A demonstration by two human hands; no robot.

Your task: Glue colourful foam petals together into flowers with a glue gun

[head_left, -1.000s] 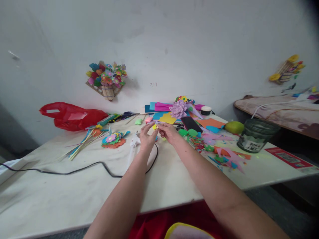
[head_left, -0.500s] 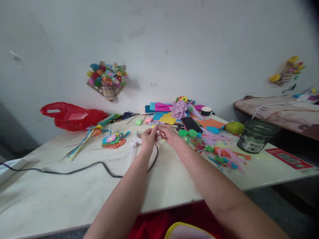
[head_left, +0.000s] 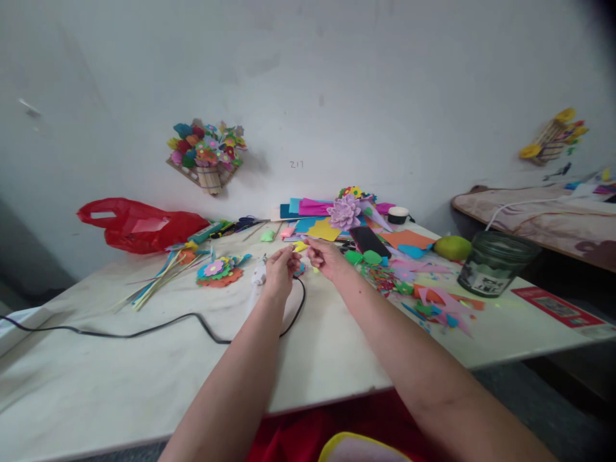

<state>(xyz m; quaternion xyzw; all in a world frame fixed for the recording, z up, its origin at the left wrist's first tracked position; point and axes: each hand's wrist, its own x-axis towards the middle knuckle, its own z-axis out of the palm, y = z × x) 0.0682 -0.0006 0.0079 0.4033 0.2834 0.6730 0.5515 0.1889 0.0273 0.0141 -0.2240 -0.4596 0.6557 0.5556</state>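
Note:
My left hand [head_left: 281, 269] and my right hand [head_left: 324, 258] are a short way apart over the middle of the table. Both have the fingers curled and the tips drawn together; whatever they pinch is too small or too hidden to name. A small blue piece [head_left: 299, 269] shows by the left fingers, and I cannot tell if it is held. Behind the fingertips is a bit of yellow foam [head_left: 301, 246]. A white glue gun [head_left: 258, 276] stands just left of my left hand, partly covered by it. Layered foam flowers [head_left: 219, 271] lie farther left.
A black cord [head_left: 192, 314] runs across the left side. Thin strips [head_left: 156, 282] and a red bag [head_left: 144, 224] lie there too. On the right are foam scraps [head_left: 437, 305], a phone [head_left: 369, 242], a yellow-green fruit [head_left: 452, 248] and a glass jar [head_left: 495, 263]. Foam sheets [head_left: 308, 208] lie behind.
The hands, whose fingertips were touching, have drawn apart. My left hand has shifted slightly left and down, and the blue piece has come into view beside it.

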